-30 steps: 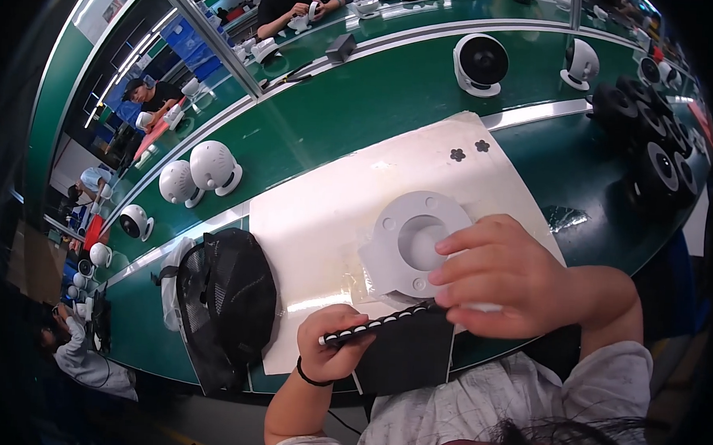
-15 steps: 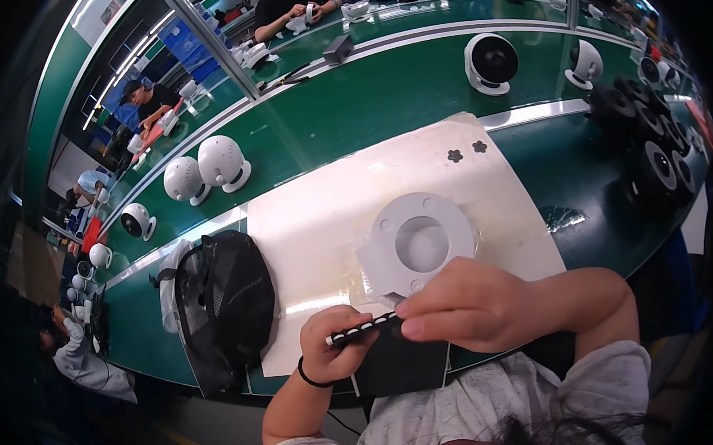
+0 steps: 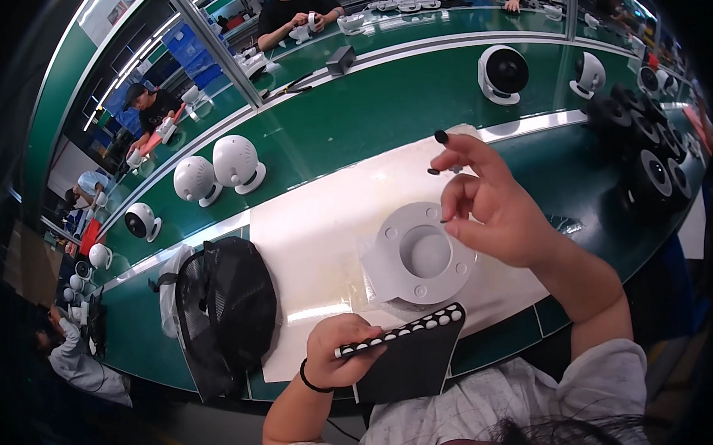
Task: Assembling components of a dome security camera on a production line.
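My left hand (image 3: 341, 351) is closed on the end of a black sheet with white round dots (image 3: 415, 328), held tilted above the table's near edge. A plain black panel (image 3: 410, 364) hangs below the dotted sheet. My right hand (image 3: 493, 201) is raised over the white ring-shaped base (image 3: 389, 248), its fingers apart. Small black round pads (image 3: 441, 136) cling to its fingertips. The white base, with a round hole and small round recesses, lies on clear film on the pale mat (image 3: 316, 237). My right hand mostly covers the flower-shaped black pieces on the mat.
A black mesh bag (image 3: 229, 304) lies left of the mat. White round cameras (image 3: 236, 161) stand along the green bench, with another black-faced camera (image 3: 504, 74) farther back. Black round parts (image 3: 657, 172) are piled at right. A co-worker (image 3: 298, 17) sits across a metal frame.
My right hand has left the dotted sheet and moved up and away, fingers spreading. More of the sheet's dots show. My left hand keeps its hold. The whole view has shifted slightly.
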